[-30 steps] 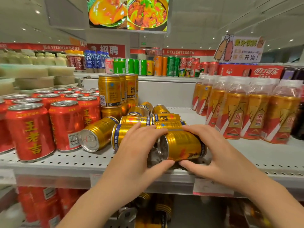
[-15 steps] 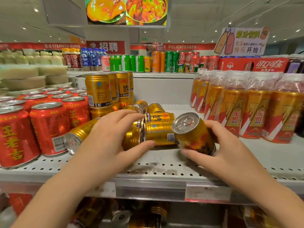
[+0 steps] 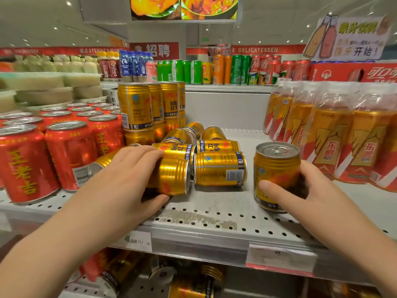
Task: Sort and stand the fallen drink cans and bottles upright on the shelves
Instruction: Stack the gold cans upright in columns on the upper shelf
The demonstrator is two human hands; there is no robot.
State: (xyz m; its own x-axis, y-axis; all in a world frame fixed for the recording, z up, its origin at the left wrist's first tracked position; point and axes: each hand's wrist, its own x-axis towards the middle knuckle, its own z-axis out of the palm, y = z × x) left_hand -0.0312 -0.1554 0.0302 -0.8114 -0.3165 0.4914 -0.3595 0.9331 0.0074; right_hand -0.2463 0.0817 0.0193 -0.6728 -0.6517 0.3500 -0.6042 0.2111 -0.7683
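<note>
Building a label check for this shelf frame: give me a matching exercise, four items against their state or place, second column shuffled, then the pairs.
Items:
1. gold can in right hand
2. gold can under left hand
3. red cans
4. orange bottles

States:
A. upright rows, left of the gold cans
B. lying on its side
C. upright near the shelf front, gripped
D. standing at the shelf's right

Pairs: 1-C, 2-B, 3-A, 4-D

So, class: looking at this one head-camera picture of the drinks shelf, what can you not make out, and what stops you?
- Head view: the left hand covers most of the fallen gold can it grips.
- Can count on the lower shelf: hidden by the upper shelf edge and the arm.
- Price tag print: blurred.
- Rightmost orange bottle: cut by the frame edge.
</note>
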